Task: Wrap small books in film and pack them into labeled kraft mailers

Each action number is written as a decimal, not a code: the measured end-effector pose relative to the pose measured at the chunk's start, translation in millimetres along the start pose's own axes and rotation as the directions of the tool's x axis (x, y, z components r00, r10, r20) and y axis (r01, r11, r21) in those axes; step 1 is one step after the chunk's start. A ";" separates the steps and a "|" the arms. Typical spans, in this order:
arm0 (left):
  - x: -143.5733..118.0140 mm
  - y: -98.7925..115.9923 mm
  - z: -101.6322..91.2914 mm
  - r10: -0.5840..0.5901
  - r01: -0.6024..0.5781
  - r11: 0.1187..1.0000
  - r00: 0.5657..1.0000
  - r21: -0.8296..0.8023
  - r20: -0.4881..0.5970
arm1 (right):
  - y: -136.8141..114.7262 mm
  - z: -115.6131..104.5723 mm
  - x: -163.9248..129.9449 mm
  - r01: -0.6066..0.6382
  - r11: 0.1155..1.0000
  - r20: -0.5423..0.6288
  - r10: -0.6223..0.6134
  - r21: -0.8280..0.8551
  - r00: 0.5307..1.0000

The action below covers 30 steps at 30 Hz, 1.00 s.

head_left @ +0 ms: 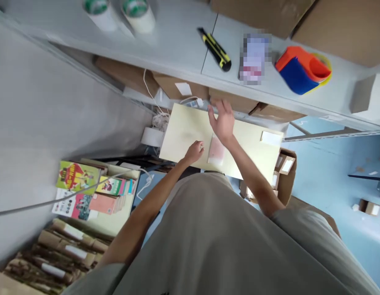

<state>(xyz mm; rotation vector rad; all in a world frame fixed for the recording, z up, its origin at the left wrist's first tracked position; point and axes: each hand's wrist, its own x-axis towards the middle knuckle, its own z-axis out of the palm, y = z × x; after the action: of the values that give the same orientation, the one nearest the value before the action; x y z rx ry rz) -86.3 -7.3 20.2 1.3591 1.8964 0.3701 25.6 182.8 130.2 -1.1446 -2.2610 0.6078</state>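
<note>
Above the pale yellow tabletop (180, 135), my left hand (194, 151) is loosely curled, with nothing visible in its fingers. Just to its right lies a pale pink booklet or packet (216, 152), apart from the fingers. My right hand (223, 122) is raised over the table's far part, thumb and fingers apart, holding nothing; its fingertips are slightly blurred. The right forearm passes beside the pink item's right edge. A white label-like sheet (271, 138) lies at the table's right end.
Overhead, a grey shelf (177, 49) carries tape rolls (141, 18), a yellow-black utility knife (215, 50), a blurred-out phone-like item (254, 59) and an orange-blue tape dispenser (300, 69). Books (78, 176) are stacked at left, above rolled brown packages (70, 246). A carton (288, 176) stands right.
</note>
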 end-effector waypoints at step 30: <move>26.8 72.4 117.2 -0.195 0.228 0.909 0.973 -0.348 0.127 | 147.6 7.3 -211.4 -0.844 0.526 0.356 0.772 0.109 0.527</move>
<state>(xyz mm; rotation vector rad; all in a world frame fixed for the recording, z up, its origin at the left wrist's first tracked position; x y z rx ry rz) 43.3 23.0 -24.5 0.9024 1.7736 0.5104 214.0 86.4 -17.3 -2.0813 -1.5922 1.4666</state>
